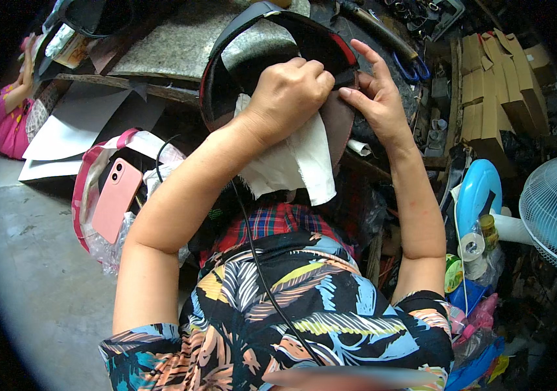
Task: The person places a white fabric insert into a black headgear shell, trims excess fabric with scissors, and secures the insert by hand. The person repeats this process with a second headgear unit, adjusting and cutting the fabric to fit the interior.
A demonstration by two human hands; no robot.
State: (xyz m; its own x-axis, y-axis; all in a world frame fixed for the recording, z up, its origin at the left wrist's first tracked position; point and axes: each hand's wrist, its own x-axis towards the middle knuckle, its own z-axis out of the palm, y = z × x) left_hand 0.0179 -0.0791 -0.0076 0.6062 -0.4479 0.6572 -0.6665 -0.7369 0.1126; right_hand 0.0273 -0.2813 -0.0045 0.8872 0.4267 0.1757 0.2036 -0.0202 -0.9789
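Note:
A stiff black band [207, 81], curved into a large loop with red patches on its rim, stands before me. My left hand [295, 91] is closed in a fist inside the loop, on a white cloth [285, 166] with frayed edges that hangs down over my lap. Its fingertips are hidden. My right hand [381, 98] is at the loop's right end, with the thumb against the edge of a brown flap [338, 127]. The right index finger points up and the other fingers curl behind the edge. The kind of article is not clear.
A stone-topped bench [161, 55] stands ahead, with white sheets [76, 124] below. A pink phone [117, 199] lies in a pink-rimmed container [78, 195] at left. Cardboard pieces [497, 91] and a fan [545, 205] are at right. Another person [14, 124] sits far left.

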